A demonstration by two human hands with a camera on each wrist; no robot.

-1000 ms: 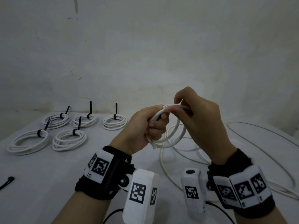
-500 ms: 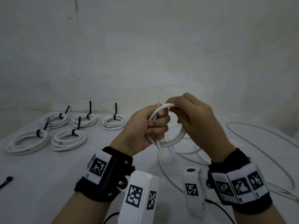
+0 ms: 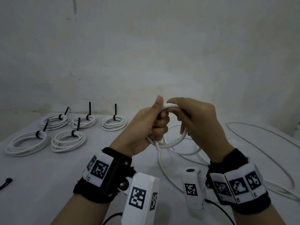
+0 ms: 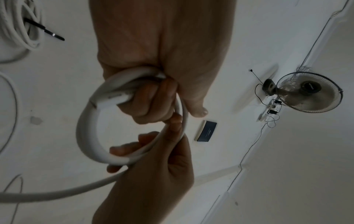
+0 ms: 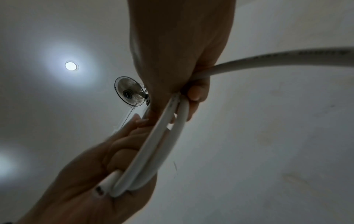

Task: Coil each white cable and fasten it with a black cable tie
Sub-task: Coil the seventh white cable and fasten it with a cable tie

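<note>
Bare, dim room with a pale worktop against a stained wall

The white worktop point(image 3: 40, 172) meets a scuffed grey-white wall point(image 3: 146, 54). Overhead, a round ceiling light point(image 5: 71, 65) glows near a wall-mounted fan point(image 4: 308, 92) with trailing wires.

Your white cable point(image 3: 176, 142) looks like smooth, slightly glossy plastic; the counter point(image 3: 48, 172) under it is covered in matt grey cloth.

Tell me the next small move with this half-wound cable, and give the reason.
Probably lay another loop: the right hand should feed more white cable into the left hand, which grips only a couple of turns, while much slack lies on the table.
</note>
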